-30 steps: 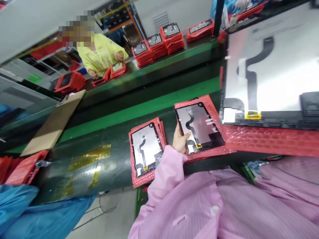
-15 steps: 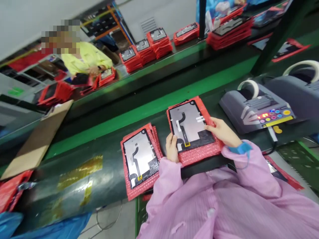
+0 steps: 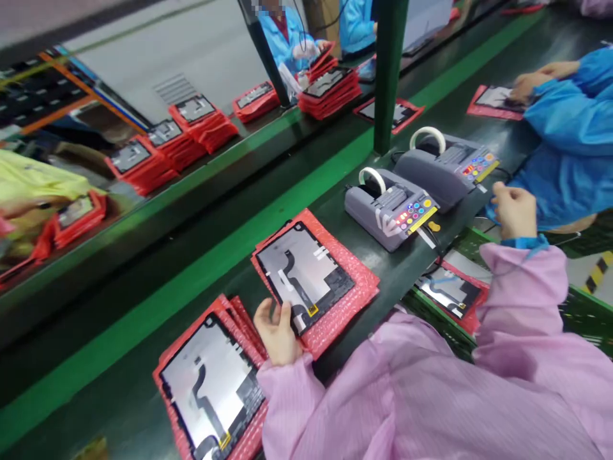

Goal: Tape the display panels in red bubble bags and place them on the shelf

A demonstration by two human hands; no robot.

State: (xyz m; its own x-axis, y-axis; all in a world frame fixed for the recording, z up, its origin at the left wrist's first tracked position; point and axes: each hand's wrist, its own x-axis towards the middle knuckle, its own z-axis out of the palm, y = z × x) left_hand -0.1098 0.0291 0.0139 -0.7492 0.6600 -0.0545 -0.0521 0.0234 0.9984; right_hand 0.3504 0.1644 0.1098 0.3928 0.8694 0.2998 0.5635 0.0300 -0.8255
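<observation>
Your panel bears a strip, remainder unclear; left hand touches it at seven o'clock, right hand curls, both grips uncertain.

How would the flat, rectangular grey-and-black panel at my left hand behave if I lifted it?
The flat, rectangular grey-and-black panel is probably stiff, judging by its straight edges. Its shiny face might be slippery. The red bubble-wrap sheet beneath suggests it may be fragile.

Touching a panel on red bubble wrap with left hand, with right hand curled near tape dispensers.
</observation>
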